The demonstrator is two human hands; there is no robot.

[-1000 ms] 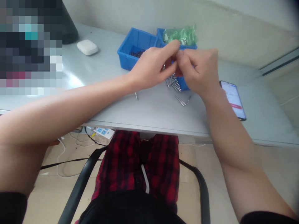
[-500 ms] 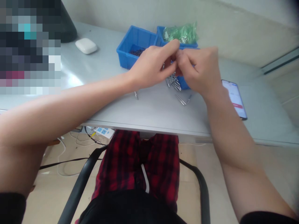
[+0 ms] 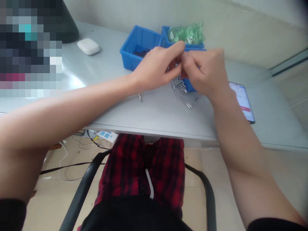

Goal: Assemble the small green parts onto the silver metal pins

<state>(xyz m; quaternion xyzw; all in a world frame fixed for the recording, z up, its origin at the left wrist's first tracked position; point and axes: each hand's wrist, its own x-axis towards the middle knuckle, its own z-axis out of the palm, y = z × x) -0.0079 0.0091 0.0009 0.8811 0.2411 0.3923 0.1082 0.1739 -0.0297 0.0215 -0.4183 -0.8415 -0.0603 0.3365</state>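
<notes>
My left hand (image 3: 160,65) and my right hand (image 3: 204,69) meet fingertip to fingertip above the desk. Both are closed in a pinch; whatever they grip is hidden by the fingers. Beneath them lies a pile of thin silvery metal pins (image 3: 180,86), by a blue bin (image 3: 190,86) that my right hand partly covers. A few loose pins (image 3: 186,102) rest nearer the desk's front edge. Another small metal pin (image 3: 140,97) lies below my left wrist. Behind my left hand stands a blue bin (image 3: 130,59) with dark small parts (image 3: 141,53) inside.
A further blue bin (image 3: 166,32) at the back holds green plastic bags (image 3: 186,33). To the right of my right wrist lies a phone (image 3: 242,101) with its screen lit. A white rounded case (image 3: 88,46) sits at the left. The desk edge (image 3: 154,131) runs above my lap.
Both hands stay pinched together in nearly the same place. The view has shifted very slightly; nothing else has visibly moved.
</notes>
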